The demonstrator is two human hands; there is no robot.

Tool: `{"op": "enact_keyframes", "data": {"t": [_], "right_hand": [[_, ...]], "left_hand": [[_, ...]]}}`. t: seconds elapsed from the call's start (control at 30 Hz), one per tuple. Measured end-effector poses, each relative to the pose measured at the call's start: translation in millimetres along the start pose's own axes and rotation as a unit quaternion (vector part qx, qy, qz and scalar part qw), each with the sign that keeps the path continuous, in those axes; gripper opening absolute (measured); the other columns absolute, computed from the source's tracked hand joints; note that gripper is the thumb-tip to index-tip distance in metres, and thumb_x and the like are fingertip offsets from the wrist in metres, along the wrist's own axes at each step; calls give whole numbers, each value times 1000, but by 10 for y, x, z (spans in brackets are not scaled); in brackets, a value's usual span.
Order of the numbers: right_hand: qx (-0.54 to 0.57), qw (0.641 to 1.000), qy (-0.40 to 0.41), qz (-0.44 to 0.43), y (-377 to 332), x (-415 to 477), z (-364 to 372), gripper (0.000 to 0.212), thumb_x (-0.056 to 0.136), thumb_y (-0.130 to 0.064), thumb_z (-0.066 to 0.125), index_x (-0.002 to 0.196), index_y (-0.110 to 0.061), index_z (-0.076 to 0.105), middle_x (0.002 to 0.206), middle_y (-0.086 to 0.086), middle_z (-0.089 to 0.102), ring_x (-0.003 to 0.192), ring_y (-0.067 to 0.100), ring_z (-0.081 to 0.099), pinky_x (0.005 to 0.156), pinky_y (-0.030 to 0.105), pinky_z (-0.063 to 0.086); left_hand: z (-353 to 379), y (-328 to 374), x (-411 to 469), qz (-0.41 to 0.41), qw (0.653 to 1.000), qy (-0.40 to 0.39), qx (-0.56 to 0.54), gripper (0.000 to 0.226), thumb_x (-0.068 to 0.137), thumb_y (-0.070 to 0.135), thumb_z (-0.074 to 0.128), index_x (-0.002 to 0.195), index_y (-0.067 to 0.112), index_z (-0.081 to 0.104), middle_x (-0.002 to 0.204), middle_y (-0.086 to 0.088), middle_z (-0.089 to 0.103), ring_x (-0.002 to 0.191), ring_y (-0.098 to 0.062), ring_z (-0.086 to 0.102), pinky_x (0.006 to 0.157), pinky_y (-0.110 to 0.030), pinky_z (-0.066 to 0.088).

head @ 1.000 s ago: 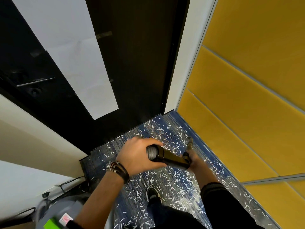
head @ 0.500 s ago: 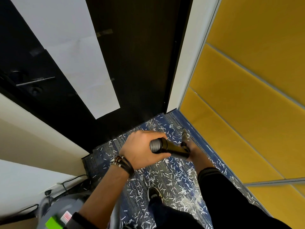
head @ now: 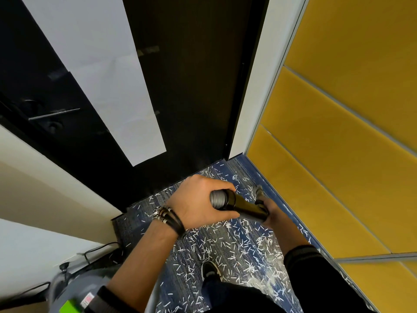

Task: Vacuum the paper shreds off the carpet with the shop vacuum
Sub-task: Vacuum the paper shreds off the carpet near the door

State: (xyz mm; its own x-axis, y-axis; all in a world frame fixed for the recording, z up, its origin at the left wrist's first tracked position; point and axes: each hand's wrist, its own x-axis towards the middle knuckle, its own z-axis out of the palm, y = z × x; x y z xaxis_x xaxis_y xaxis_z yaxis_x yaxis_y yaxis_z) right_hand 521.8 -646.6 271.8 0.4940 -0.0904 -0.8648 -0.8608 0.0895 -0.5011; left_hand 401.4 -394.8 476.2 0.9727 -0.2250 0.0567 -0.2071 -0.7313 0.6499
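Since a second ago the left hand (head: 200, 202) and the top of the wand (head: 246, 204) have edged a little nearer the foot of the door, while the nozzle stays near the carpet's far right corner. Smooth yellow wall panels (head: 338, 132) with thin grey seams run along the carpet's right edge. A glossy black door (head: 191, 86) carrying a long white paper sheet (head: 108, 75) closes the far edge. The blue-grey streaked carpet (head: 140, 213) is strewn with short white paper shreds (head: 228, 247), thickest across its middle. The grey rounded shop vacuum (head: 67, 290) sits at the near left corner, partly out of view. The left hand, with dark corded bracelets (head: 169, 216) at the wrist, clasps the wand where the ribbed grey hose (head: 216, 198) joins the shiny black tube, fingers curled over it. The right hand (head: 274, 213) grasps the wand lower down, its fingers mostly hidden. The grey nozzle (head: 259, 190) points at the carpet beside the yellow wall. A black shoe (head: 209, 271) stands among the shreds.
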Motion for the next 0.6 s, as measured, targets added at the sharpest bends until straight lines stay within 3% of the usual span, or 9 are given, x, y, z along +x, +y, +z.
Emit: {"op": "enact_keyframes", "data": {"t": [0.07, 0.13, 0.2, 0.33, 0.47, 0.6], "right_hand": [[-17, 1000, -6, -18, 5, 334, -27, 46, 94, -48, 59, 124, -15, 46, 100, 15, 61, 81, 34, 65, 87, 65, 51], [-22, 1000, -6, -5, -44, 292, 64, 51, 89, -53, 64, 120, -14, 50, 91, 14, 63, 75, 31, 66, 77, 57, 57], [-22, 1000, -13, 5, -77, 251, 172, 43, 93, -49, 61, 110, -12, 48, 79, 14, 60, 66, 28, 62, 70, 48, 58], [-32, 999, -30, 7, -70, -9, 338, 17, 100, -29, 45, 103, -12, 43, 76, 12, 57, 66, 26, 58, 91, 51, 52], [-70, 997, -33, 10, -227, 21, 314, 24, 101, -27, 46, 115, -9, 43, 78, 13, 60, 56, 25, 63, 52, 37, 58], [-35, 998, -48, 15, -353, -11, 381, 29, 101, -37, 48, 109, -10, 48, 73, 10, 60, 54, 23, 61, 53, 34, 56]], "left_hand": [[42, 3, 21, -3, 1000, 2, 9, 52, 73, 71, 78, 115, 42, 67, 93, 20, 74, 87, -1, 69, 83, -34, 59], [85, 14, 50, -7, 1000, -1, 18, 49, 74, 69, 79, 114, 42, 67, 93, 20, 74, 87, -1, 68, 84, -35, 59], [87, 9, 78, -11, 999, -7, 32, 46, 76, 68, 79, 113, 42, 68, 94, 19, 74, 88, -2, 68, 83, -35, 58], [-30, -66, 48, -4, 999, -15, 30, 44, 77, 71, 75, 108, 40, 69, 89, 20, 72, 86, -2, 67, 79, -34, 57], [-38, -7, 56, -4, 1000, 21, 1, 44, 75, 66, 78, 109, 39, 70, 90, 21, 72, 85, -1, 68, 80, -33, 58], [-49, 11, 128, -8, 1000, 15, 18, 40, 77, 62, 81, 108, 39, 70, 91, 21, 71, 85, -1, 67, 80, -32, 58]]}}
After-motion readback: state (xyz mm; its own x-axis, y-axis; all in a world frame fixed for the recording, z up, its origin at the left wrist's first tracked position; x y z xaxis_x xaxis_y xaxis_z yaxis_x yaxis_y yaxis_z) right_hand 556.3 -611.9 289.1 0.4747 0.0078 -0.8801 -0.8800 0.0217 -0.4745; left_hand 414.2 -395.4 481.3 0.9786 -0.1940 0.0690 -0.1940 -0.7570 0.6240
